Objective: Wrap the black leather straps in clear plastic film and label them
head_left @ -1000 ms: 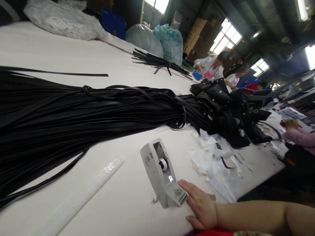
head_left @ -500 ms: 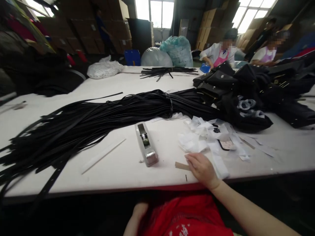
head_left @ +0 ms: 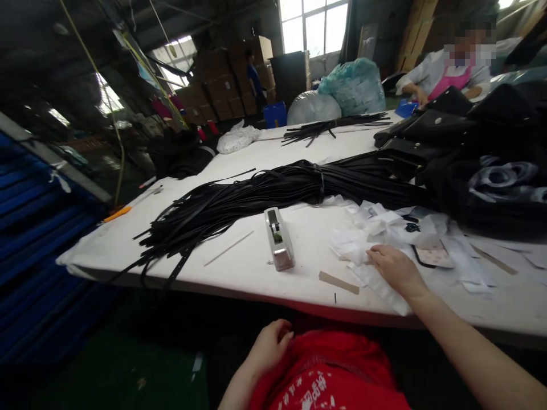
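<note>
My right hand [head_left: 395,267] lies flat, fingers stretched out, on a heap of white paper scraps [head_left: 376,228] on the white table [head_left: 239,270]. My left hand [head_left: 269,344] rests below the table edge against my red shirt, fingers curled, with nothing seen in it. A grey tape dispenser [head_left: 278,246] stands left of my right hand. A small tan strip [head_left: 338,282] lies between them. Behind is a long bundle of black straps [head_left: 256,196] tied at the middle.
Black bags [head_left: 470,154] are piled at the right. A second strap bundle [head_left: 333,125], a white bag [head_left: 237,138] and two stuffed sacks [head_left: 342,91] sit at the far end. Another person [head_left: 448,71] works at the back right. Blue racks [head_left: 38,239] stand left.
My view has pulled back and swung left. My right hand moved from beside the tape dispenser rightwards onto the white scraps. My left hand has come into view by my lap.
</note>
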